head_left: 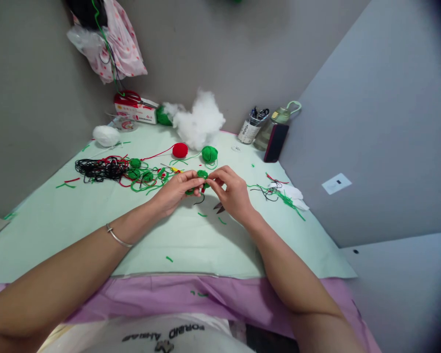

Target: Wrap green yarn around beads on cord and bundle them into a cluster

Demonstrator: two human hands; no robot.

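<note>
My left hand (176, 192) and my right hand (232, 192) meet over the pale green table cover (191, 240), fingers pinched together on a small green crocheted piece (202, 175) with a bit of red in it. A short dark thread (200, 199) hangs below it. Under my right hand a pair of scissor tips (219, 208) shows on the cover. A silver bangle (118, 238) sits on my left wrist.
Red yarn ball (180, 150), green yarn ball (209, 154), black yarn tangle (99, 169) and green crocheted bits (141, 174) lie beyond my hands. White stuffing (200, 122), a pen jar (250, 128), bottle (275, 122), dark phone (276, 142) stand at the back. Yarn scraps (282, 196) lie right.
</note>
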